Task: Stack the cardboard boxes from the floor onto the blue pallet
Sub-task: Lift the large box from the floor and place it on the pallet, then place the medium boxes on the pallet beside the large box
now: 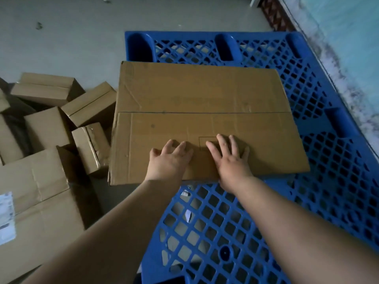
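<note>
A: How much of the stacking is done, as far as one can see?

B: Very little, I think. Only one large cardboard box (203, 117) lies on the blue pallet (332, 152). It is directly under both hands and reaches away from them to the far side. Its left edge seems to hang a little over the pallet's left border, but I cannot tell this for sure.

A: And the hands, what do they do?

B: The left hand (169, 161) and the right hand (230, 158) both rest flat on the top of this box, near its edge closest to the person. The fingers are straight and a little spread. They do not grip anything; they only press or push on the top flap. The two hands are just beside each other, not touching.

A: What is left to do?

B: Most of the work. To the left of the left hand, several smaller cardboard boxes (90, 105) lie in a loose heap on the grey floor (67, 42). Nearer to the person, beside the left forearm, stands a bigger box with a white label (30, 214). All of these wait on the floor, so I judge the task to be at its beginning.

A: Is there free room on the pallet?

B: Yes, the blue grid is bare to the right of the right hand and under both forearms.
</note>
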Available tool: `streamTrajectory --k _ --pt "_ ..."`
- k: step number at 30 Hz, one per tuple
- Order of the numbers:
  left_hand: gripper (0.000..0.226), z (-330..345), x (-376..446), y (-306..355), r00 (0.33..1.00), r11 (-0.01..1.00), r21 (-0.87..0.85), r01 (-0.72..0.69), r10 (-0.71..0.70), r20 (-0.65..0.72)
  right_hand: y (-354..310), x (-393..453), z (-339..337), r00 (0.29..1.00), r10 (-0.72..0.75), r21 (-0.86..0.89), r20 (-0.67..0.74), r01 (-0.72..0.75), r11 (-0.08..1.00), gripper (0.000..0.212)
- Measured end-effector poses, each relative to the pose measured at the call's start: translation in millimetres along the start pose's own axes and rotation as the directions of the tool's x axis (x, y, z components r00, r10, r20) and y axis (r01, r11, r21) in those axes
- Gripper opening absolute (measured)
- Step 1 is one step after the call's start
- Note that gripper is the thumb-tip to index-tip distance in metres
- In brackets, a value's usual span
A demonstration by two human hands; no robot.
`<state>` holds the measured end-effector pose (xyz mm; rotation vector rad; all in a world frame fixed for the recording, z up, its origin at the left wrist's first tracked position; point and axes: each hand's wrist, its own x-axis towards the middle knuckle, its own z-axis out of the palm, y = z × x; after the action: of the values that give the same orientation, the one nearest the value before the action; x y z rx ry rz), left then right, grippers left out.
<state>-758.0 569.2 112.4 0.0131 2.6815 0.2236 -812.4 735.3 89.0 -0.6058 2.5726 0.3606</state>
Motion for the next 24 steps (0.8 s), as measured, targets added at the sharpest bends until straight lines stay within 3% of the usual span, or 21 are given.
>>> streamTrajectory --k 15,20,24 --pt "0.083 -27.1 48.6 5.7 0.998 0.997 -0.043 0.065 -0.066 -0.006 22.3 56.4 -35.1 1.0 0.005 -0.071 -0.027 -0.007 0.997 0.111" --pt "0.076 -9.3 11.5 -18.8 0.979 0.987 -0.16 0.027 -0.059 -0.195 -1.3 40.6 -49.4 0.998 0.057 0.05 -0.012 -0.056 0.997 0.108" --pt "0.085 11.7 -59.5 -58.5 0.949 0.967 -0.222 0.124 -0.181 -0.258 -55.6 7.9 -56.8 0.99 -0.114 0.09 -0.088 0.122 0.988 0.107"
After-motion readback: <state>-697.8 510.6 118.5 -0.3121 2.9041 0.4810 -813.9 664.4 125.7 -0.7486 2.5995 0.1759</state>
